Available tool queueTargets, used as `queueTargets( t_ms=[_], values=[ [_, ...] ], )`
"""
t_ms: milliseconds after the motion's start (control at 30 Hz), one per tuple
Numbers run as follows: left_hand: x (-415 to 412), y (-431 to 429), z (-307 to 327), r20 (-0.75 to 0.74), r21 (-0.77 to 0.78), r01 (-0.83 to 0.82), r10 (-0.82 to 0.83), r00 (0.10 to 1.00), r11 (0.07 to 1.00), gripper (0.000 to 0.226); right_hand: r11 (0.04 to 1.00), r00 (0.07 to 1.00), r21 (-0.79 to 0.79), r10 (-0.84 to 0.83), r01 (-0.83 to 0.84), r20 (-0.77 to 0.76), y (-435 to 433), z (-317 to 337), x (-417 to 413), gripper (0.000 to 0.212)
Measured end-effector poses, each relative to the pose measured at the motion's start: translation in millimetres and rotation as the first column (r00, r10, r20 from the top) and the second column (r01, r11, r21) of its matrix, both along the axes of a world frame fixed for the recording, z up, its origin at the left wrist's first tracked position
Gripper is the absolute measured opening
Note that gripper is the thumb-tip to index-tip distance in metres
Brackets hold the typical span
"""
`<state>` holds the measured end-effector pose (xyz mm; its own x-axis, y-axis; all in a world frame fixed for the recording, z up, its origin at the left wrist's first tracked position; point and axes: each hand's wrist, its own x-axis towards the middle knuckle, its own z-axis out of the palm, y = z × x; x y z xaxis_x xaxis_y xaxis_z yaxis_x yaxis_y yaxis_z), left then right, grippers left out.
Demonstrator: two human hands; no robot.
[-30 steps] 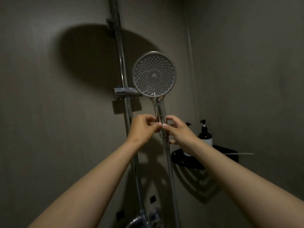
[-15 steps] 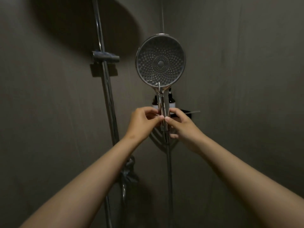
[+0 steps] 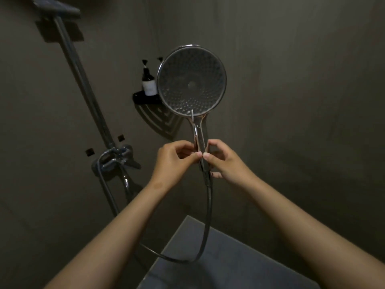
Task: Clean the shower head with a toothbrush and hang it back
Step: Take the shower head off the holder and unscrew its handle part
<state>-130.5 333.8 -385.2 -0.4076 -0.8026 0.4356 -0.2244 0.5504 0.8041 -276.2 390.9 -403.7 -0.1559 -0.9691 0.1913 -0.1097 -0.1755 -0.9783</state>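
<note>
The room was dim and much of it was hard to read. The bracket point(image 3: 56, 7) at the top of the slide rail point(image 3: 83, 80) was cut off by the upper left edge of the view. The round face of the shower head point(image 3: 191, 84) was blurred, so its nozzles showed only faintly. A thin pale sliver rose at the base of that face, but what it was could not be told. On the black corner shelf point(image 3: 143, 99) a dark bottle point(image 3: 149, 84) with a white label stood upright near the shelf's left edge. A second bottle point(image 3: 160, 58) was hidden behind the head's rim except for its pump top.

Grey-brown walls point(image 3: 291, 101) met in a corner behind the shelf. A chrome mixer tap point(image 3: 116, 159) sat at the foot of the rail. A flat grey surface point(image 3: 229, 257) filled the bottom of the view, floor or ledge I could not tell.

The shower head was off the rail, held upright in front of the corner with its face toward the camera. The left hand point(image 3: 173, 161) and right hand point(image 3: 227, 163) met at the lower part of its handle. The fingers point(image 3: 196, 156) of each were curled in, pinching the handle from either side with the thumb tips nearly touching. Below them the hose point(image 3: 208, 215) dropped from the handle's end, looped low over the grey surface and ran back left toward the tap.
</note>
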Motion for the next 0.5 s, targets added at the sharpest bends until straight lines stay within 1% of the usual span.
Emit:
queueTargets(
  t_ms=[133, 267, 433, 500],
  values=[
    [-9, 33, -21, -0.005, 0.085, 0.121, -0.121, 0.993, 0.989, 0.01, 0.992, 0.994, 0.062, -0.111, 0.109, 0.023, 49, -24, 0, 0.024],
    [-7, 68, -44, 0.012, 0.187, 0.256, -0.263, 0.965, 0.948, 0.012, 0.963, 0.965, 0.147, -0.243, 0.227, 0.095, 103, -52, 14, 0.028],
    [5, 118, -72, 0.046, 0.259, 0.403, -0.428, 0.903, 0.878, 0.013, 0.907, 0.903, 0.23, -0.395, 0.353, 0.171, 171, -79, 43, 0.031],
    [10, 137, -82, 0.052, 0.272, 0.434, -0.464, 0.884, 0.859, 0.013, 0.877, 0.873, 0.262, -0.454, 0.403, 0.179, 195, -85, 53, 0.035]
  ],
)
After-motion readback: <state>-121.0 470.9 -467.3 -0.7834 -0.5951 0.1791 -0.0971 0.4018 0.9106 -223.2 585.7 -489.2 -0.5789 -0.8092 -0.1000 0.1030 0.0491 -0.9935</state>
